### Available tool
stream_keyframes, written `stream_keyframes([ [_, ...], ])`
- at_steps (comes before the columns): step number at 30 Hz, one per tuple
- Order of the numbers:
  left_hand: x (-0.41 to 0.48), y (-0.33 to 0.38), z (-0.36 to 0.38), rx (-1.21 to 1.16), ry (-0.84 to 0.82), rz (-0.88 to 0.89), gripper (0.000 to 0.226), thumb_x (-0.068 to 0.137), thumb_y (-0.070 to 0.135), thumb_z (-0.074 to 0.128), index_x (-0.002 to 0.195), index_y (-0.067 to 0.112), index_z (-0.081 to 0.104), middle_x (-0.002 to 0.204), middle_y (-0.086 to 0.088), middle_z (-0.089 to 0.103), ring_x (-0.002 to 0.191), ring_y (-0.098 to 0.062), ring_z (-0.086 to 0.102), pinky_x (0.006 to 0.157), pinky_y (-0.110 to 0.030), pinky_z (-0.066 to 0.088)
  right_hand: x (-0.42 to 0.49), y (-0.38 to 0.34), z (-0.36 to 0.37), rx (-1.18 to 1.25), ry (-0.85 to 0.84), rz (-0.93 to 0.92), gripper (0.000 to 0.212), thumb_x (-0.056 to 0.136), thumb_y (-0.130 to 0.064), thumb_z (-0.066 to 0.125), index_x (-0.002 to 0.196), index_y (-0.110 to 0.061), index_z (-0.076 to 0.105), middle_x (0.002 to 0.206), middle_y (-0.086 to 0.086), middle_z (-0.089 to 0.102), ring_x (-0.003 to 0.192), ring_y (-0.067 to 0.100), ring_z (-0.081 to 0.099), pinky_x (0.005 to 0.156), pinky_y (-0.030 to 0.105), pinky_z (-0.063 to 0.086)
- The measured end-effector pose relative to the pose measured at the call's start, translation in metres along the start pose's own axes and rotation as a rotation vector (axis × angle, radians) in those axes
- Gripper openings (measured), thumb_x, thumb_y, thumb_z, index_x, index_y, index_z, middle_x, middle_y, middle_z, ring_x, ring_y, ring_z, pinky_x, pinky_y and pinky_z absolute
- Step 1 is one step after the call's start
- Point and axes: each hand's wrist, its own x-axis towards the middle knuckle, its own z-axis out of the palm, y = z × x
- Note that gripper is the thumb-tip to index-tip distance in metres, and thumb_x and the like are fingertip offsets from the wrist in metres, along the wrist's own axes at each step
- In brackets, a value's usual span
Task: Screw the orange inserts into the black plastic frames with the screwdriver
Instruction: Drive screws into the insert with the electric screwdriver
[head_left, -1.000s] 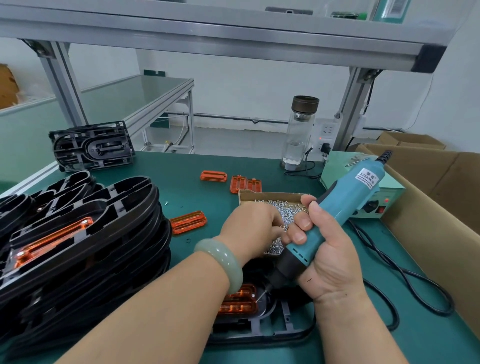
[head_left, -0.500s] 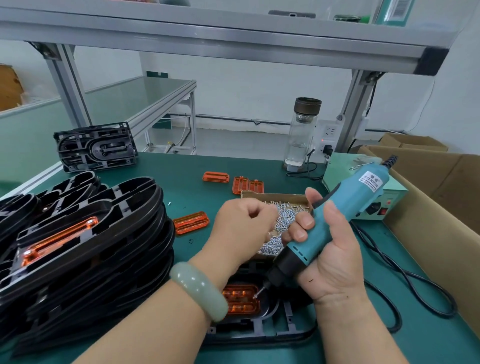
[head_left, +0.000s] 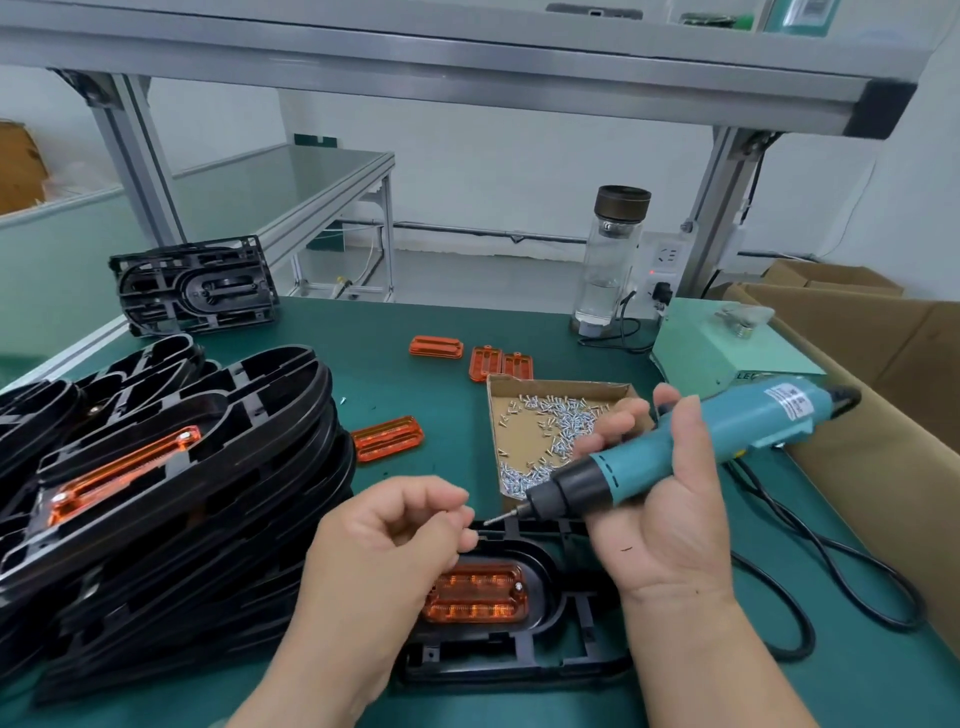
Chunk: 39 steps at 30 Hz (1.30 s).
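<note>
Right hand (head_left: 670, 525) grips the screwdriver (head_left: 675, 452), its axis running 3-to-9 o'clock, with the bit aimed at the pinched fingertips of the left hand (head_left: 384, 540). I cannot tell if they hold a screw. The orange insert (head_left: 475, 592) lies at 6 o'clock from the bit.

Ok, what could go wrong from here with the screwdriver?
1. The bit of the screwdriver points at the fingertips of the left hand, very close to them; a slip or an early start could nick them.
2. The insert shows one screw, at a corner, so it may shift in the frame when the next is driven.
</note>
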Motion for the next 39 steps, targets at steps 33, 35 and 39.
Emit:
stream_keyframes([
  [33,-0.0046,0.0008,0.0016,-0.328,-0.236,-0.387,0.029,0.067,0.017,0.064,0.09,-0.001,0.067,0.071,-0.016,0.068,0.052,-0.015,0.063,0.042,-0.018,0.049,-0.001,0.0021,0.0013,0.103,0.12,-0.012,0.007,0.085,-0.028,0.06,0.086,-0.023,0.055,0.059,-0.011,0.047,0.045,0.002,0.046,0.055,0.018,0.047],
  [35,-0.0048,0.0005,0.0017,-0.326,-0.235,-0.38,0.029,0.067,0.017,0.064,0.089,-0.001,0.068,0.07,-0.015,0.067,0.052,-0.015,0.062,0.041,-0.018,0.048,-0.0015,0.002,0.001,0.099,0.12,-0.014,0.007,0.087,-0.028,0.059,0.086,-0.023,0.054,0.059,-0.011,0.047,0.045,0.002,0.046,0.055,0.018,0.047],
  [39,-0.0057,-0.0008,0.0016,-0.289,-0.235,-0.349,0.023,0.068,0.019,0.064,0.081,0.003,0.072,0.07,-0.014,0.067,0.052,-0.014,0.062,0.042,-0.017,0.048,-0.0018,0.0026,0.0018,0.092,0.12,-0.018,0.006,0.087,-0.028,0.059,0.087,-0.023,0.055,0.059,-0.011,0.047,0.045,0.002,0.046,0.054,0.018,0.047],
])
